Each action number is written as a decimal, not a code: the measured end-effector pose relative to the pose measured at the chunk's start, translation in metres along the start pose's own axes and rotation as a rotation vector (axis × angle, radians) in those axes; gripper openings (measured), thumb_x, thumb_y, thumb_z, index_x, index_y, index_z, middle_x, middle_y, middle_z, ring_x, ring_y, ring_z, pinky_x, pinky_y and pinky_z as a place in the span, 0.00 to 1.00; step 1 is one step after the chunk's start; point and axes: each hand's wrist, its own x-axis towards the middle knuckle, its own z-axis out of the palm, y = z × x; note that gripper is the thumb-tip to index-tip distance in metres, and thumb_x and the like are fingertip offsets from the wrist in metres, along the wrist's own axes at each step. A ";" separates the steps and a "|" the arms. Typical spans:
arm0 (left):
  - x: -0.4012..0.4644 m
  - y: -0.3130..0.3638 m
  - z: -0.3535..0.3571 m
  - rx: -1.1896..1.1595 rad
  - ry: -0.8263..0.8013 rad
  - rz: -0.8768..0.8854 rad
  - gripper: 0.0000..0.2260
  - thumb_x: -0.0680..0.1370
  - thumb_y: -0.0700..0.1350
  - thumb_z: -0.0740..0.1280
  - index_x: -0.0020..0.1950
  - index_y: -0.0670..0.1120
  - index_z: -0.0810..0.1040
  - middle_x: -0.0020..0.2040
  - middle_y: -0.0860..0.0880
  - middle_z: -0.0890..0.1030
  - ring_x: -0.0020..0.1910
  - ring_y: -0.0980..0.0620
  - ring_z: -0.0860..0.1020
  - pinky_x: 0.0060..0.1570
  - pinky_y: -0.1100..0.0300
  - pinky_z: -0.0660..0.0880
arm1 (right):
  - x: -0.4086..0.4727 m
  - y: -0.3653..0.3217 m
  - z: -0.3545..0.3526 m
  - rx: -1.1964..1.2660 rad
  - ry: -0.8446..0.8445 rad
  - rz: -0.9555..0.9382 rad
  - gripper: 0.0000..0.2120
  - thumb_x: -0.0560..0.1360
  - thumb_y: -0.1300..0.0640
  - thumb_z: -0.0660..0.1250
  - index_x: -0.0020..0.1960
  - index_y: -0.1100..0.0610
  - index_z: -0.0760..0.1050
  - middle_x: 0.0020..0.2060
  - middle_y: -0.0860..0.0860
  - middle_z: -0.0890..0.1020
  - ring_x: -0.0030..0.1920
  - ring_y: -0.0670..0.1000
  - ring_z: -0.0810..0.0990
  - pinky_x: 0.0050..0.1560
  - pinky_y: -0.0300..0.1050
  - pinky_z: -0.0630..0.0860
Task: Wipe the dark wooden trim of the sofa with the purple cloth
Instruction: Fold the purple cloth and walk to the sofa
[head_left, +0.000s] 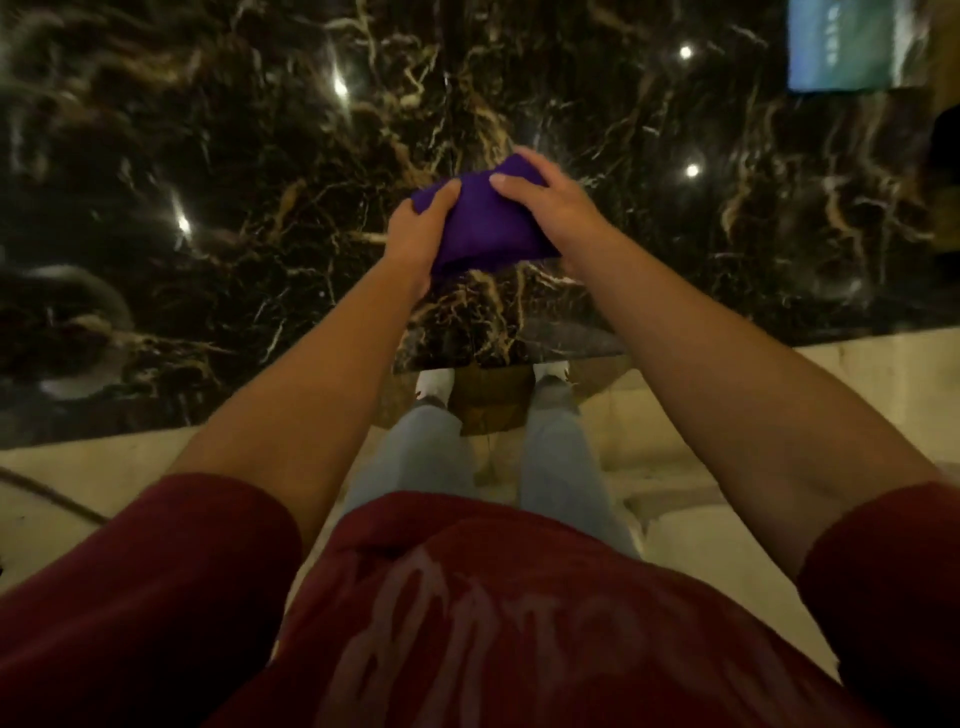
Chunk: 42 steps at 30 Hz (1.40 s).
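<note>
A folded purple cloth (485, 226) is held between both hands over a glossy black marble table top (208, 208) with gold veins. My left hand (418, 234) grips its left edge, thumb on top. My right hand (545, 200) grips its right side, thumb across the top and fingers curled over the far edge. The sofa and its dark wooden trim are not in view.
The marble top's near edge runs across the view at about knee height. Below it lies a pale stone floor (727, 415), with my jeans and white shoes (434, 387). A lit screen (841, 44) shows at the top right. A dark cable (47, 493) crosses the floor at left.
</note>
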 end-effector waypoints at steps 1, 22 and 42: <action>-0.007 0.003 0.004 0.047 -0.017 0.028 0.26 0.79 0.53 0.73 0.73 0.44 0.72 0.65 0.42 0.81 0.60 0.44 0.83 0.60 0.43 0.82 | -0.015 0.001 -0.002 0.038 0.039 -0.023 0.30 0.75 0.47 0.77 0.74 0.43 0.73 0.73 0.53 0.72 0.64 0.54 0.79 0.66 0.54 0.80; -0.158 -0.164 0.180 1.245 -0.752 0.453 0.32 0.80 0.52 0.73 0.79 0.45 0.65 0.72 0.43 0.73 0.62 0.51 0.73 0.53 0.71 0.72 | -0.258 0.263 -0.096 0.638 0.863 0.038 0.14 0.83 0.59 0.68 0.67 0.49 0.76 0.58 0.48 0.80 0.55 0.48 0.80 0.45 0.33 0.79; -0.407 -0.354 0.371 1.548 -1.412 0.809 0.23 0.82 0.51 0.69 0.75 0.52 0.70 0.69 0.50 0.76 0.66 0.48 0.77 0.68 0.52 0.74 | -0.489 0.418 -0.208 1.101 1.408 0.049 0.07 0.80 0.57 0.70 0.58 0.53 0.77 0.52 0.50 0.82 0.50 0.49 0.81 0.49 0.43 0.78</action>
